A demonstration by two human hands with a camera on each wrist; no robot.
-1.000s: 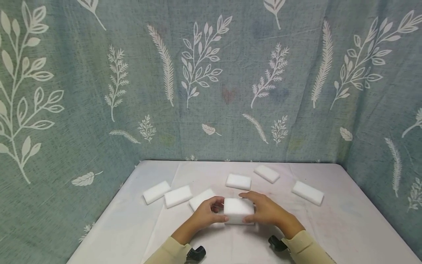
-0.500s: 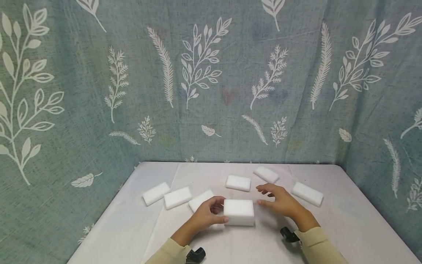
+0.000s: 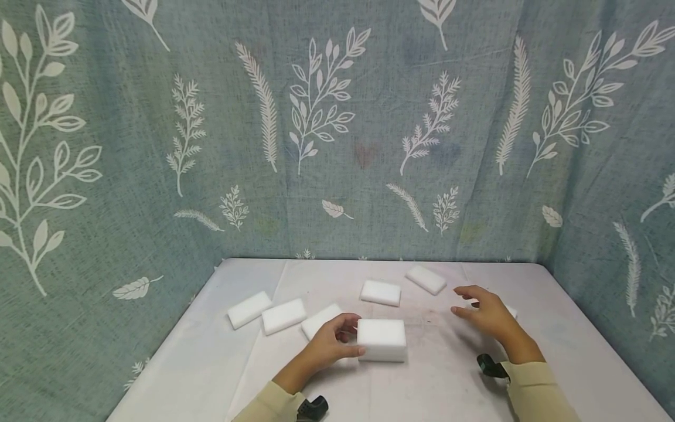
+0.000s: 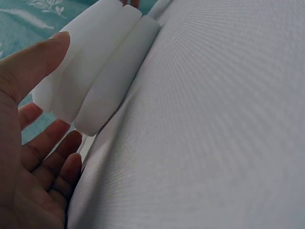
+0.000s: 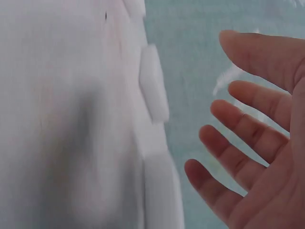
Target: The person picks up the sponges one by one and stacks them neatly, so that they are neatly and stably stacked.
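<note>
Head view: leaf-patterned blue-green cloth (image 3: 369,117) hung beyond left grip (image 3: 328,343) and right grip (image 3: 489,316); pale tabletop (image 3: 416,392) spread beneath both. Right grip released, fingers apart, above tabletop. Left grip loose: thumb at near-left corner of white block stack (image 3: 382,340), other fingers lightly bent about its left end; pressure could not be told. Stack stood on tabletop just right of left grip, well left of right grip; left wrist view showed three layers. Single blocks: outer block (image 3: 249,309) and next block (image 3: 283,317) left of left grip; third block (image 3: 319,320) partly behind it; middle block (image 3: 381,292) beyond stack; far block (image 3: 426,279) left of and beyond right grip; sixth block (image 3: 512,312) mostly hidden behind right grip.
</note>
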